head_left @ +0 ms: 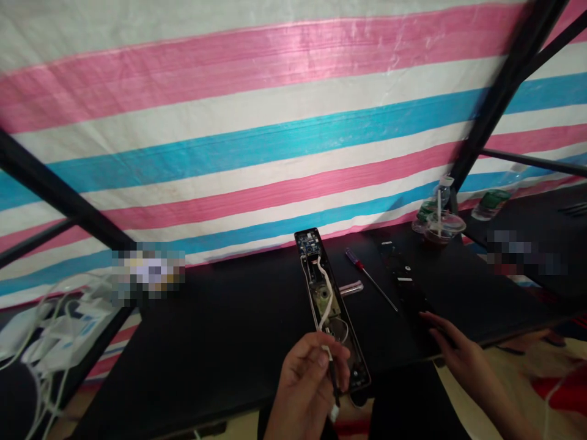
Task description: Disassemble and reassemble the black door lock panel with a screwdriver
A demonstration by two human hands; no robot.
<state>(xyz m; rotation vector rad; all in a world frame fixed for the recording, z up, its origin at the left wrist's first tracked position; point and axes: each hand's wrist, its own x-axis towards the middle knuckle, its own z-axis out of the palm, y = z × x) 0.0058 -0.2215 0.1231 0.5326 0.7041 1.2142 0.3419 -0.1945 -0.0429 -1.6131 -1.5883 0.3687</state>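
Observation:
A long, narrow black lock-like housing (346,324) lies open on the table, showing a circuit board (309,242) at its far end and wiring along its length. My left hand (305,376) is over the near part of the housing, pinching a thin cable (334,379) with a white connector at its lower end. A white ribbon-like cable (326,281) runs down the inside of the housing towards those fingers. On the right, my right hand (456,351) has its fingers closed about the near end of a long black panel (403,269) lying on the table.
A screwdriver (362,266) with a purple-and-red handle lies between housing and panel. Beside the housing is a small clear item (352,288). A cup with a straw (443,229) and bottle (424,214) stand back right. White cables and boxes (68,336) crowd the left; striped sheeting (275,140) hangs behind.

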